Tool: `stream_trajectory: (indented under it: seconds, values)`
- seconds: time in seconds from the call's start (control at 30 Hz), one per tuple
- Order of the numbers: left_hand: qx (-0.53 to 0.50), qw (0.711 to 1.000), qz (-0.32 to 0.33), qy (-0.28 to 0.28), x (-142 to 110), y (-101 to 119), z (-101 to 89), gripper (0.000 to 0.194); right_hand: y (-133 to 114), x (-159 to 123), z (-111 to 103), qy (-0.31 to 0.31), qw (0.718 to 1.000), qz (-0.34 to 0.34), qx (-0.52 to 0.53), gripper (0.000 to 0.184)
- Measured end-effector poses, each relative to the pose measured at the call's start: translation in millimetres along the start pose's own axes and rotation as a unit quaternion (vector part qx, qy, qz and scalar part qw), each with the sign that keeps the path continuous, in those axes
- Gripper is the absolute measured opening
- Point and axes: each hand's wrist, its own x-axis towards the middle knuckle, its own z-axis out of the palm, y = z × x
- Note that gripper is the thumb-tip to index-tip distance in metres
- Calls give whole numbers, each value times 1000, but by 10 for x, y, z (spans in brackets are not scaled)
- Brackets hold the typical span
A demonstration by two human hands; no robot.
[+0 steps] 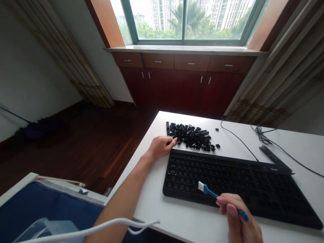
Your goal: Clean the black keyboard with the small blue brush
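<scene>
Keyboard Status: Keycaps Off, Brush Over Switch Plate

**Current condition:** The black computer keyboard (240,185) lies flat on the white desk (149,206), and its key positions appear to be bare switches with no caps fitted. The keycaps (191,136) form a loose heap just beyond the keyboard's upper-left edge. Two loose keycaps (217,145) lie at the right of the heap, and a long bar-shaped cap (167,128) lies at its left edge.

**Right hand:** The right hand (239,216) grips the blue-handled brush (211,191) between thumb and fingers. Its white bristles (201,186) sit over the lower-left keys; contact with the keyboard cannot be confirmed.

**Left hand:** The left hand (160,147) rests on the desk between the heap and the keyboard, with its fingers loosely curled. The fingertips (174,141) are at the edge of the heap. Whether they are holding a keycap cannot be determined.

**Progress:** Cap removal appears complete across the visible keyboard. No cap appears refitted. Cleanliness of the switch area cannot be determined at this resolution
</scene>
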Motion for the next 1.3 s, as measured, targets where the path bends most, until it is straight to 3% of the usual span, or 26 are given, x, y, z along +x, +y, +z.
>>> stream_trajectory:
  seconds: [0.3, 0.7, 1.0, 1.3]
  values:
    - [8, 1000, 8, -4, 12, 5, 9, 52, 116, 59, -126, -53, 995, -36, -78, 21]
    - [11, 1000, 20, -10, 13, 4, 7, 51, 126, 123, -155, -140, 980, -116, -76, 29]
    - [16, 1000, 21, 0, 9, 27, -3, 52, 110, 57, -156, -80, 993, -47, -78, 22]
    - [13, 1000, 22, 1, 19, 15, 10, 52, 105, 81, -157, -134, 982, -88, -95, 26]
